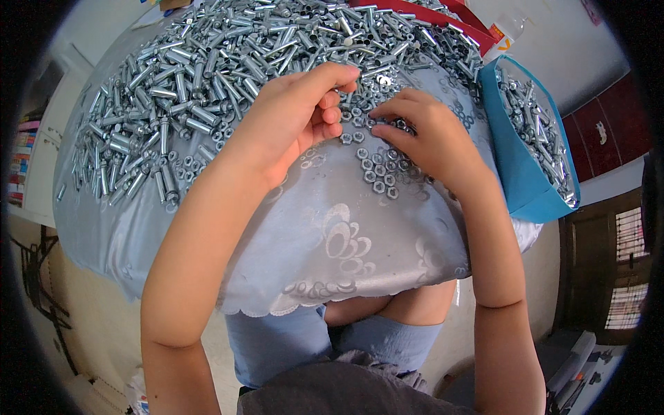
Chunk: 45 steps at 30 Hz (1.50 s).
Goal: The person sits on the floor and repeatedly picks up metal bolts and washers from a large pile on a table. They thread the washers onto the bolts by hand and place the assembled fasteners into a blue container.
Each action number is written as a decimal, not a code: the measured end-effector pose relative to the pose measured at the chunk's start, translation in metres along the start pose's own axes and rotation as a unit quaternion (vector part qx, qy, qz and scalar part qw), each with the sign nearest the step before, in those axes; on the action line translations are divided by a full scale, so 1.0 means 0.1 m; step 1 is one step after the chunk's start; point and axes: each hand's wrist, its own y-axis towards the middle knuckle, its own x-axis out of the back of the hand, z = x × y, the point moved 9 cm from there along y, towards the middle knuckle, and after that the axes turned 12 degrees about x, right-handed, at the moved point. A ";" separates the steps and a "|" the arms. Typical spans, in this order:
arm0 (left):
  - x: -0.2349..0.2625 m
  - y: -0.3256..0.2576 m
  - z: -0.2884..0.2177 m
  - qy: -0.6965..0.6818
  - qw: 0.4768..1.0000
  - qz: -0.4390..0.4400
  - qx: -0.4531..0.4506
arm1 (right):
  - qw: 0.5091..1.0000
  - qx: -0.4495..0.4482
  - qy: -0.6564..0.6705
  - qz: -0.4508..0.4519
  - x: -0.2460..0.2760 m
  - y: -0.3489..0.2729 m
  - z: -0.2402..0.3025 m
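Note:
Over the middle of the table, my left hand [294,114] has its fingers curled in and its thumb lying over them; whatever it may hold is hidden. To its right, my right hand [432,135] is down among loose hex nuts [378,171]. Its thumb and forefinger close about a nut, and more nuts show beneath the bent fingers. The nuts lie flat in a loose patch on the grey patterned tablecloth [387,266]. Beyond and left of my left hand spreads a big heap of silver sleeve anchor bolts [187,111], lying in all directions.
A blue fabric bin [526,190] full of anchor bolts stands at the table's right edge. A red box [474,31] lies at the far right behind the heap, with a clear plastic bottle [508,29] beside it. The scalloped cloth edge hangs over my lap.

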 end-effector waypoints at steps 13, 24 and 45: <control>-0.09 -0.01 0.05 0.007 1.000 -0.008 0.025 | 1.000 0.005 0.002 -0.026 0.03 -0.02 -0.03; -0.10 -0.02 0.10 0.032 0.998 -0.006 0.046 | 0.998 -0.018 0.031 -0.051 0.04 0.02 -0.03; -0.19 -0.02 0.14 -0.016 0.995 0.065 0.073 | 0.905 -0.073 0.364 -0.208 0.12 0.00 0.00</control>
